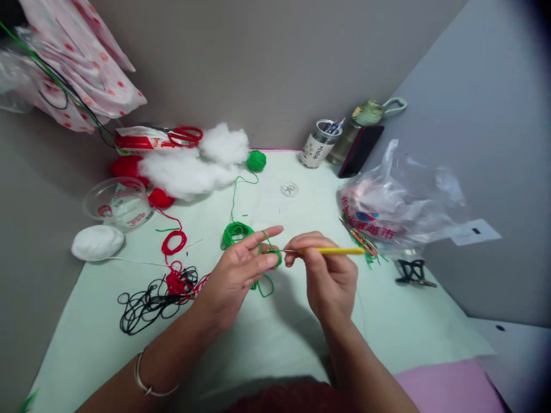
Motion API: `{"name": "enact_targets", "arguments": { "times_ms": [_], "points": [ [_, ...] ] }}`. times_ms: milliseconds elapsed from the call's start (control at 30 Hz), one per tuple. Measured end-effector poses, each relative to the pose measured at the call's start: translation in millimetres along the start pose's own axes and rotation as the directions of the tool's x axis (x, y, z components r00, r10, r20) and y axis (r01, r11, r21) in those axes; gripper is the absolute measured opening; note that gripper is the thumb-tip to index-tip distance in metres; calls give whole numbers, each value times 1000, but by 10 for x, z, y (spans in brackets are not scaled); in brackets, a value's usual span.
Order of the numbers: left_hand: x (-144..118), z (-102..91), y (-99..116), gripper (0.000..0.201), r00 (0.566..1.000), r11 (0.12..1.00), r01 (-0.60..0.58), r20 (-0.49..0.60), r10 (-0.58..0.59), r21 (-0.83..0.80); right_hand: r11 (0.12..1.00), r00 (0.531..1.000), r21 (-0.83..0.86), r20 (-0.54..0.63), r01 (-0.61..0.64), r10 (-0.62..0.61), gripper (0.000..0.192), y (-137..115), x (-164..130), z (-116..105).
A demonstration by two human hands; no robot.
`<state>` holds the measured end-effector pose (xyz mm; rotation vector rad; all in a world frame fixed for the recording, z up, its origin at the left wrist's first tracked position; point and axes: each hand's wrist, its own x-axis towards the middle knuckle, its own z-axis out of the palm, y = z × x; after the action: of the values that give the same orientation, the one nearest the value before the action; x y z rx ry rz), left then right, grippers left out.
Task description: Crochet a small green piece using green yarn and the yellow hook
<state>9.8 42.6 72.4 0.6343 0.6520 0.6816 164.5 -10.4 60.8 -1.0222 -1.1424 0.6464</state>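
A small piece of green crochet work sits above the middle of the worktop, pinched between the thumb and fingers of the left hand. Green yarn runs over that hand's outstretched forefinger, and a loop of it hangs below the fingers. The right hand is closed around a yellow crochet hook, whose thin metal tip points left into the green piece. The two hands nearly touch at the fingertips.

The yarn leads back to a loose green coil lying on the worktop just behind the left hand, and on to a small green ball near the wall. Left of the left hand lies a tangle of black cord with red yarn mixed in beside it. Further back are white stuffing, a clear plastic bowl, a white ball of yarn and red-handled scissors. To the right lies a crumpled plastic bag, with a black hair clip near it. A pen pot and a green bottle stand at the back wall.
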Motion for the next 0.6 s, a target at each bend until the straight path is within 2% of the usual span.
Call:
{"name": "enact_targets", "arguments": {
  "times_ms": [100,167,233,333,400,500,600],
  "points": [
    [0,-26,23,34,994,997,72,82,-69,-37,962,983,227,-60,-153,171,20,29,67,-39],
    [2,-23,17,31,996,998,50,75,-47,-33,932,967,278,-35,-233,253,22,41,95,-45],
    [6,-6,-5,33,999,1000,-13,31,13,-9,935,966,250,3,-253,260,23,42,93,-25],
    [7,18,-53,41,992,991,-123,-31,125,48,995,995,35,34,-90,89,16,32,40,37],
    [3,23,-88,40,985,983,-158,-56,164,92,992,998,-118,41,54,-49,16,27,-8,75],
    [-2,23,-131,36,978,978,-165,-106,179,127,956,987,-247,64,160,-149,27,45,-76,94],
    [8,30,-143,40,979,991,-132,-155,136,31,850,951,-426,140,310,-277,36,74,-116,68]
  ]
}}
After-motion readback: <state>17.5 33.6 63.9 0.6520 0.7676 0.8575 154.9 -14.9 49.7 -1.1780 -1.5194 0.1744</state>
